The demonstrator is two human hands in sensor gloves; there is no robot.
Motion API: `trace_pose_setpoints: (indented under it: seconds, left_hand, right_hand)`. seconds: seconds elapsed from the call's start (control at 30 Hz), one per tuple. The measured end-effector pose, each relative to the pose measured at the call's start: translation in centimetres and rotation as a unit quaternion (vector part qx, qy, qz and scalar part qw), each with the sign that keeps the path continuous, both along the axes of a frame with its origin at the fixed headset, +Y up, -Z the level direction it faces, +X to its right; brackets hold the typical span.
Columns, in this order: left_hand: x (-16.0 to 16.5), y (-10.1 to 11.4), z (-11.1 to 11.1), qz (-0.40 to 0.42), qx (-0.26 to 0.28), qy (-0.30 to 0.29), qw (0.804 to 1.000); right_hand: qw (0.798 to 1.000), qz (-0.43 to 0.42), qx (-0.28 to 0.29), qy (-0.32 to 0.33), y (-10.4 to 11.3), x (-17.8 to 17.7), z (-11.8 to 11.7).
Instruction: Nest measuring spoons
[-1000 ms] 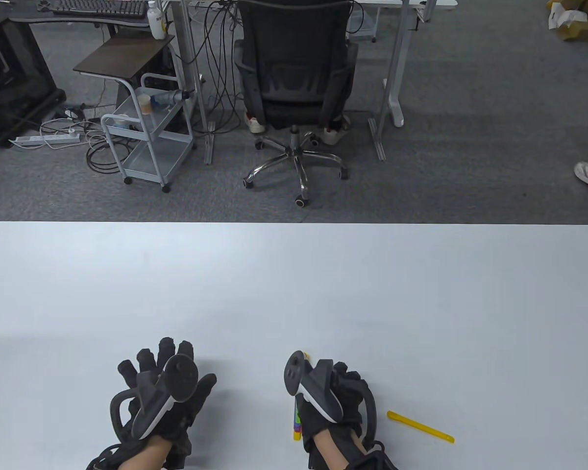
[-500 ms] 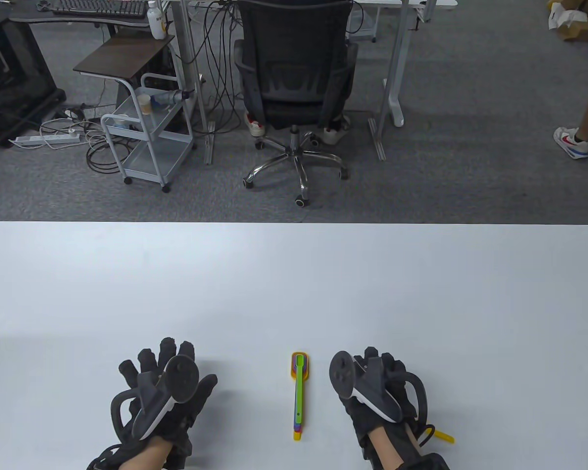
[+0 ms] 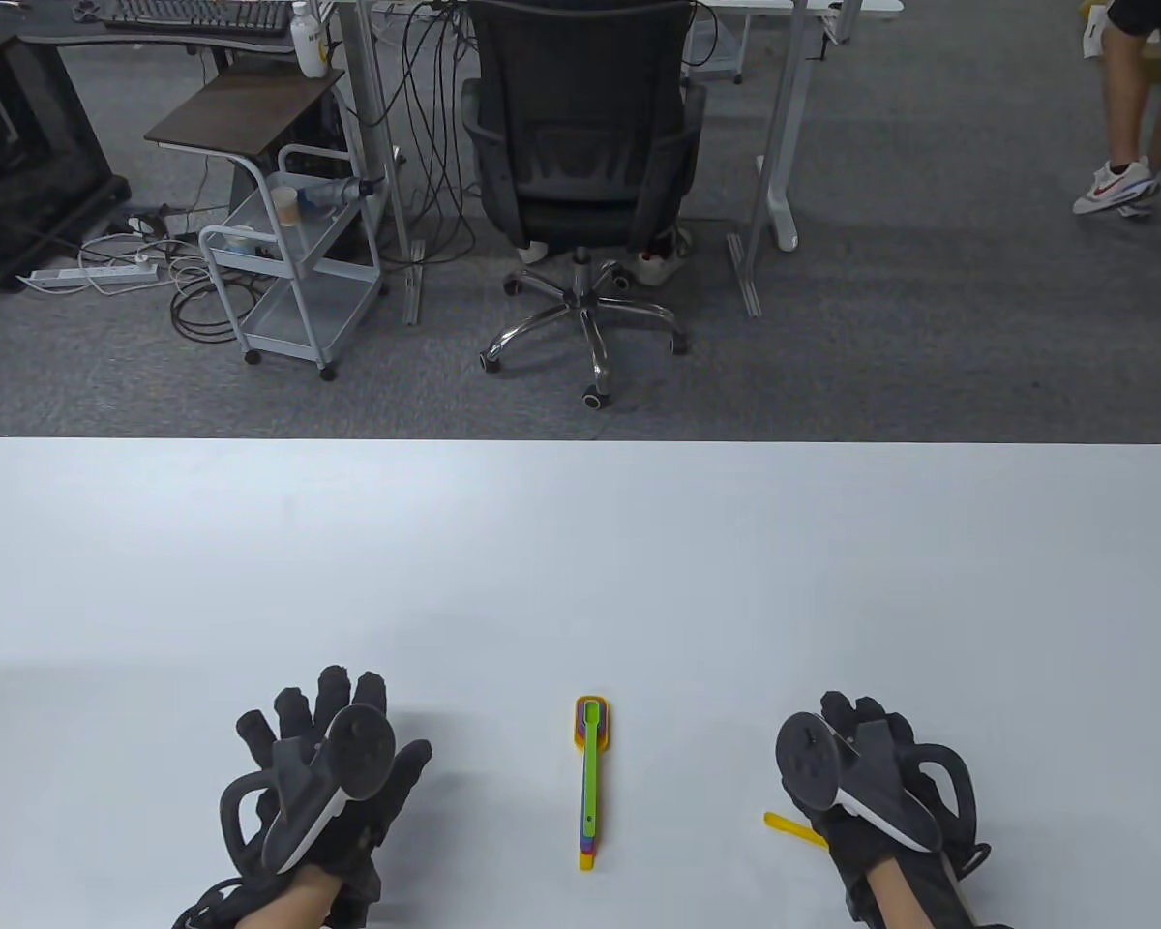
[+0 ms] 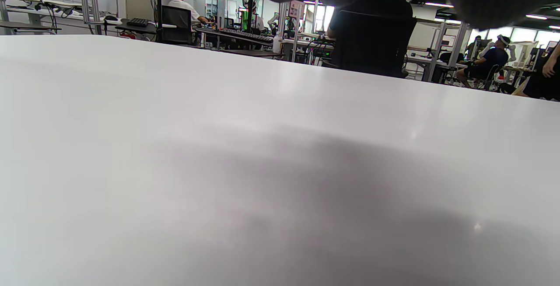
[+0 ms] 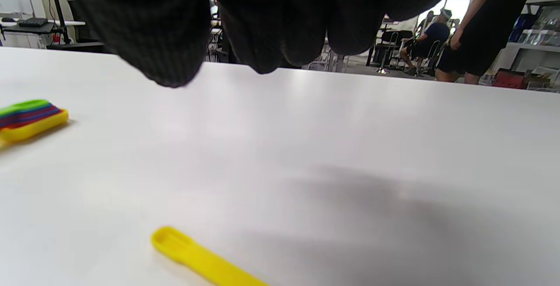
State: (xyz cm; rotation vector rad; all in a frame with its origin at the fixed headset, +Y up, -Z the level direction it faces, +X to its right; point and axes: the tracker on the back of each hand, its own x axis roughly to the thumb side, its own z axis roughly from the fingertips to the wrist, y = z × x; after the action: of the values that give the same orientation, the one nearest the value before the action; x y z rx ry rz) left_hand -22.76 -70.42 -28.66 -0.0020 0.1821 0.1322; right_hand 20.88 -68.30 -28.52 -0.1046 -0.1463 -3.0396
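A nested stack of coloured measuring spoons (image 3: 589, 782), green on top and yellow at the bottom, lies on the white table (image 3: 580, 561) between my hands; its end shows in the right wrist view (image 5: 30, 119). A loose yellow piece (image 3: 784, 824) lies by my right hand and shows in the right wrist view (image 5: 197, 257). My left hand (image 3: 324, 764) rests flat on the table, fingers spread, holding nothing. My right hand (image 3: 866, 764) hovers over the yellow piece, empty, fingers (image 5: 262, 28) hanging loosely.
The table's far edge (image 3: 580, 443) borders grey carpet with an office chair (image 3: 580, 174) and a small trolley (image 3: 290, 261). A person walks at the far right (image 3: 1122, 145).
My right hand let go of the nested spoon stack and moved right, over the loose yellow piece. The stack stays on the table. My left hand has not moved.
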Motion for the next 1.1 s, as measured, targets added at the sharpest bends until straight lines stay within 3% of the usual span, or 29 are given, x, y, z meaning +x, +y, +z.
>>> trace_pose_setpoints:
  seconds: [0.27,0.57,1.1]
  left_hand:
    - [0.2,0.0,0.2,-0.004,0.01,-0.004,1.0]
    - [0.4,0.0,0.3,-0.007,0.012,-0.008,1.0]
    - [0.5,0.0,0.3,-0.012,0.008,-0.007,1.0]
  right_hand:
    - [0.999,0.007,-0.035,0.031,-2.7,2.5,0.6]
    - [0.996,0.02,-0.064,0.05,-5.4,3.0,0.9]
    - [0.996,0.019,-0.028,0.086,-6.4,3.2,1.9]
